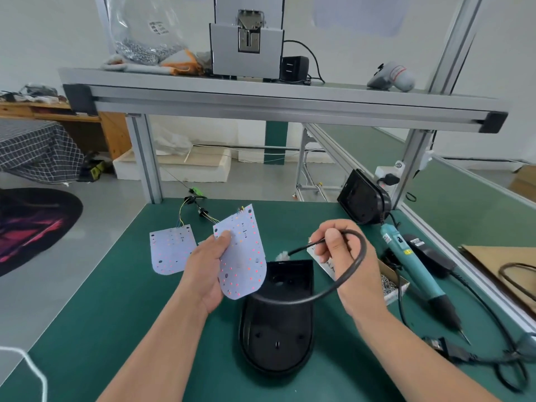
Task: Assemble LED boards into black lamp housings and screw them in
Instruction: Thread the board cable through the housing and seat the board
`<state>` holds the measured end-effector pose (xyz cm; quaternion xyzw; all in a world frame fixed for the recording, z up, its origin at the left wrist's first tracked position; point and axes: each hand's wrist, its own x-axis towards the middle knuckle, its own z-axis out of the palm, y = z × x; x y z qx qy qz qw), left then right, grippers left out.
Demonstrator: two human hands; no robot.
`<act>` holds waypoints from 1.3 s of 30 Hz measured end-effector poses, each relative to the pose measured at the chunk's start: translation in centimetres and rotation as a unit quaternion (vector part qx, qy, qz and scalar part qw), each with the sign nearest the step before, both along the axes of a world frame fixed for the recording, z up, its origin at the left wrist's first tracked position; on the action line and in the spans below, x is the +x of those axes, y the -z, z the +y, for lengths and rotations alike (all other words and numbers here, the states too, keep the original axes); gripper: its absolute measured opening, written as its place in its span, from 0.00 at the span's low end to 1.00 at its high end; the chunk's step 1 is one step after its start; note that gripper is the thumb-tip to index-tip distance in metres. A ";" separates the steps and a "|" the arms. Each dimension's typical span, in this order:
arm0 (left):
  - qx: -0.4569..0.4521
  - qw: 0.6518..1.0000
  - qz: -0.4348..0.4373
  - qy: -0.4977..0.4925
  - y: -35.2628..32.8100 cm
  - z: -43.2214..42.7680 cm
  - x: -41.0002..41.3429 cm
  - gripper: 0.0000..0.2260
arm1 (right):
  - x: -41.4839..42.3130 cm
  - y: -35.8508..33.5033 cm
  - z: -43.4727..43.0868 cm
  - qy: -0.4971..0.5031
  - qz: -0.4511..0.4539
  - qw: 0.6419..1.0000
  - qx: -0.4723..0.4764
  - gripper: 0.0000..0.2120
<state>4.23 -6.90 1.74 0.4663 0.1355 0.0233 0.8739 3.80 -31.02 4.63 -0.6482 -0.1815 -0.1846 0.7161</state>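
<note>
Black oval plastic lamp housing lies empty on the green mat; no board fitted, no screws driven.
Left hand clamps the white rounded LED board just left of it; right hand pinches the black cable; teal electric screwdriver lies unused.

Two bare forearms rising from the bottom edge of the frame, bare wrists, left hand at centre left, right hand at centre right, short plain fingernails
</note>
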 end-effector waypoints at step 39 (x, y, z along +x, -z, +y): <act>0.076 0.989 -0.088 0.093 -1.2 -2.2 -1.8 0.13 | 0.6 1.2 -0.6 0.019 -0.006 0.966 -0.257 0.09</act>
